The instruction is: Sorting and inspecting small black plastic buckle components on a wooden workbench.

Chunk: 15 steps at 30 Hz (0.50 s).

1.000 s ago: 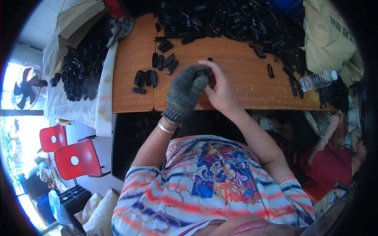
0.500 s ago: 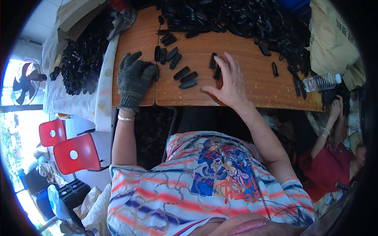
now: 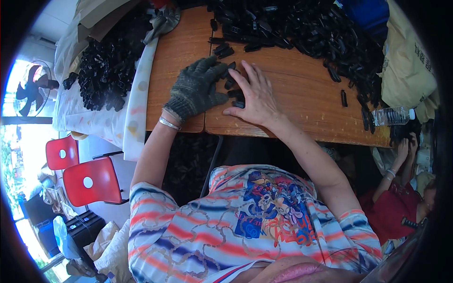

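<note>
My left hand, in a dark grey knitted glove, lies on the wooden table with its fingers stretched out. Facing it, my bare right hand has its fingers and thumb apart. Between the two hands sits a small cluster of oblong black pieces, looking like plastic; my fingers partly hide them. The fingers of both hands are at the edges of this cluster. Just beyond my left fingertips lie a few more black pieces.
A big heap of black pieces covers the table's far side. Another heap rests on a cloth-covered surface at left. At right are a clear bottle, a paper sack and another person. Red chairs stand lower left.
My left hand has moved right and my right hand has moved left. The loose pieces that lay spread between them are now bunched closely together. The whole view has shifted slightly.
</note>
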Available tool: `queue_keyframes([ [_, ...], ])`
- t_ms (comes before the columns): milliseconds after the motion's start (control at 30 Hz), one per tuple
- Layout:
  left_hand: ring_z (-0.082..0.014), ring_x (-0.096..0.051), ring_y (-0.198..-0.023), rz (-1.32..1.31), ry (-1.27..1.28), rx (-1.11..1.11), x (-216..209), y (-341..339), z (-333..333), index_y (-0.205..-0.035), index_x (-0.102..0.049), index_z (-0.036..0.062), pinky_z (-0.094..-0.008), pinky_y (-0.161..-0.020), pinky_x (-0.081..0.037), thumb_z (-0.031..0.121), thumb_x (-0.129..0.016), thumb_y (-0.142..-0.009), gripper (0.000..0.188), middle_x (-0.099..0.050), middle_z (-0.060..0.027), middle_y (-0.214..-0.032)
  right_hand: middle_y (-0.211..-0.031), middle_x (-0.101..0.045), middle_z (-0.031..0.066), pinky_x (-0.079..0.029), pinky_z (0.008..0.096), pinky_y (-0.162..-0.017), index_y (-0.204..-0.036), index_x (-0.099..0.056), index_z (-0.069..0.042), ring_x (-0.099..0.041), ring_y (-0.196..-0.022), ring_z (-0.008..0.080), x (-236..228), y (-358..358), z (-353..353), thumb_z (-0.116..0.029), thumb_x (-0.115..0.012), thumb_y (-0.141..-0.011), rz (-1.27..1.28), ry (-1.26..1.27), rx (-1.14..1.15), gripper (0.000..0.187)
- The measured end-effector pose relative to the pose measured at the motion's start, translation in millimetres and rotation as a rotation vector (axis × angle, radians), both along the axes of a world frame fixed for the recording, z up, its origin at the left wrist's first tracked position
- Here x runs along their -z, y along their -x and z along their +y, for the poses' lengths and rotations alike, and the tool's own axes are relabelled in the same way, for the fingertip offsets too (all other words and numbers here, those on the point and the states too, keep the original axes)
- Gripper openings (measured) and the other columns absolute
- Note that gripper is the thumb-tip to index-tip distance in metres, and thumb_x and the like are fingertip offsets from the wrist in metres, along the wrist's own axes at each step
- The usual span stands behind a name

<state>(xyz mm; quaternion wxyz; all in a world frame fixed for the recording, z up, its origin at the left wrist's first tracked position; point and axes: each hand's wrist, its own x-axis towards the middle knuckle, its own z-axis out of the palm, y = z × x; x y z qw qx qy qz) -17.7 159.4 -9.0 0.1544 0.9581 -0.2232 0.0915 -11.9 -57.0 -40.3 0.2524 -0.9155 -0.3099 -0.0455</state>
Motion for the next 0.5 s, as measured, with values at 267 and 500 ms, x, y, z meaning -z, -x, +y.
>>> queue_keyframes([
  [267, -0.0344, -0.054, -0.125, -0.047, 0.051, -0.016, 10.8, 17.3, 13.8, -0.128, -0.06, 0.006, -0.0454, -0.103, -0.043, 0.042, -0.078, -0.077, 0.065, -0.056, -0.0161, -0.137, -0.151, -0.036, 0.018, -0.027, 0.0558, -0.115, -0.146, -0.04, -0.009, -0.029, -0.142, 0.0404, 1.6, 0.2, 20.8, -0.05, -0.084, -0.068, -0.009, -0.03, -0.113, 0.098],
  [500, -0.0366, -0.059, -0.116, -0.037, 0.104, -0.255, -2.0, 111.4, 35.9, -0.121, -0.063, 0.0059, -0.0477, -0.098, -0.047, 0.039, -0.08, -0.073, 0.06, -0.061, -0.018, -0.125, -0.145, -0.042, 0.019, -0.03, 0.0542, -0.114, -0.139, -0.045, -0.006, -0.035, -0.139, 0.0415, 7.2, 54.2, 69.8, -0.036, -0.086, -0.069, 0.055, -0.203, -0.339, 0.087],
])
